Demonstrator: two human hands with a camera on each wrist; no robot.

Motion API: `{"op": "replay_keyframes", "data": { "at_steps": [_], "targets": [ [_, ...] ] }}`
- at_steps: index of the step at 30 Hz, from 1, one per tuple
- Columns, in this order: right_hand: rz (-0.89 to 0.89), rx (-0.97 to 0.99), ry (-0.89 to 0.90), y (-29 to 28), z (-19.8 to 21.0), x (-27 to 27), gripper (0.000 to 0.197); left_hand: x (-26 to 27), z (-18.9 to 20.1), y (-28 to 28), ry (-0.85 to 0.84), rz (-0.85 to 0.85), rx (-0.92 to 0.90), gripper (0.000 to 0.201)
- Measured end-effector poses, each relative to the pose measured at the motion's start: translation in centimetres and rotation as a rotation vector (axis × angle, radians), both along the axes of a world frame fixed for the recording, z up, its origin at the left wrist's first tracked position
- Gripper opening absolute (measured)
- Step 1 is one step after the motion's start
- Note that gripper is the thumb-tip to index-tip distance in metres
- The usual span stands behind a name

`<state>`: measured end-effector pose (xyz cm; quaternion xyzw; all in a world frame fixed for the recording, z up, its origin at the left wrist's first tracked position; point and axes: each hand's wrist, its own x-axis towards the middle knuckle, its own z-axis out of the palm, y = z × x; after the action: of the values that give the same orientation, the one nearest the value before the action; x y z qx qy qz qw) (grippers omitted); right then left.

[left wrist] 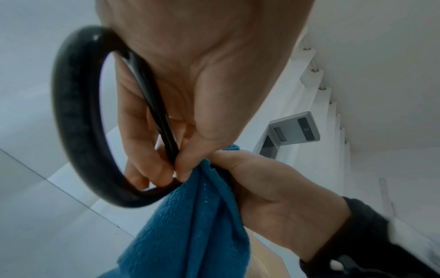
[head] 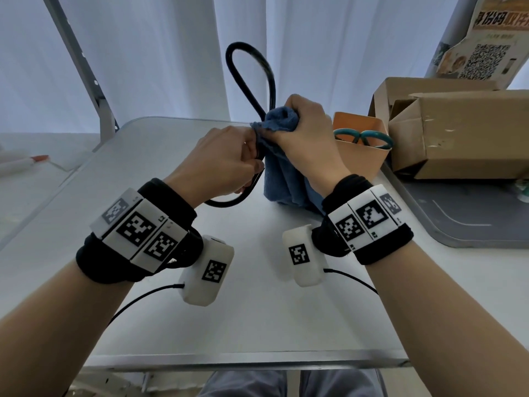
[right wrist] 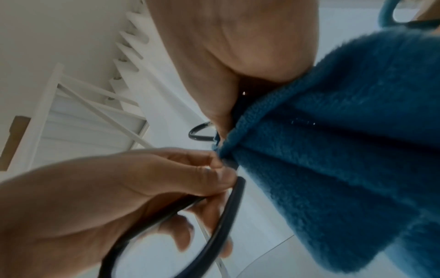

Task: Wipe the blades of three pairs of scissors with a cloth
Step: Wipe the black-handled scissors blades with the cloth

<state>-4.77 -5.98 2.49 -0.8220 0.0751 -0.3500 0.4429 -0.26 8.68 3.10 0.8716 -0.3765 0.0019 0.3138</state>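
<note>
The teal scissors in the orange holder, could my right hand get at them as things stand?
Probably not yet: the right hand is gripping the cloth around the black scissors. The teal scissors stand uncovered just beside it, handles up.

A white table is standing in front of pale curtains; an orange paper cup is sitting near its far right edge; just beside the cup, an open cardboard box is lying on its side on a grey tray; a printed card with a QR code is leaning behind the box; at the far left, a white marker with a red tip is lying on another surface.
</note>
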Motion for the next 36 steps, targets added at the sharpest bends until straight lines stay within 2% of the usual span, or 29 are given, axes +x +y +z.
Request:
{"op": "replay_keyframes", "data": {
  "at_steps": [5,9,14,18,23,27,36],
  "targets": [
    [0.02,-0.08,0.129,-0.7,0.4,0.0,0.025,-0.1,-0.3,0.2,-0.013,-0.007,0.039,0.006],
    [-0.031,-0.032,0.089,-0.9,0.4,0.4,0.033,-0.3,0.0,0.1,-0.045,-0.009,0.049,0.006],
    [-0.001,-0.053,0.101,-0.5,0.8,0.3,0.034,-0.2,0.4,0.1,-0.07,-0.009,0.047,0.007],
    [-0.054,-0.029,0.073,-0.5,0.8,0.4,0.026,-0.3,0.5,0.1,-0.062,-0.004,0.033,0.008],
    [0.044,0.003,0.114,-0.3,0.7,-0.4,0.021,-0.3,0.4,0.2,-0.056,-0.006,0.029,0.007],
    [0.017,0.004,0.105,-0.7,0.6,-0.3,0.032,-0.1,0.1,0.0,-0.038,0.014,0.04,0.011],
    [-0.097,-0.052,0.147,-1.6,0.3,-0.4,0.022,-0.1,-0.1,0.1,0.022,-0.024,0.062,0.007]
  ]
}}
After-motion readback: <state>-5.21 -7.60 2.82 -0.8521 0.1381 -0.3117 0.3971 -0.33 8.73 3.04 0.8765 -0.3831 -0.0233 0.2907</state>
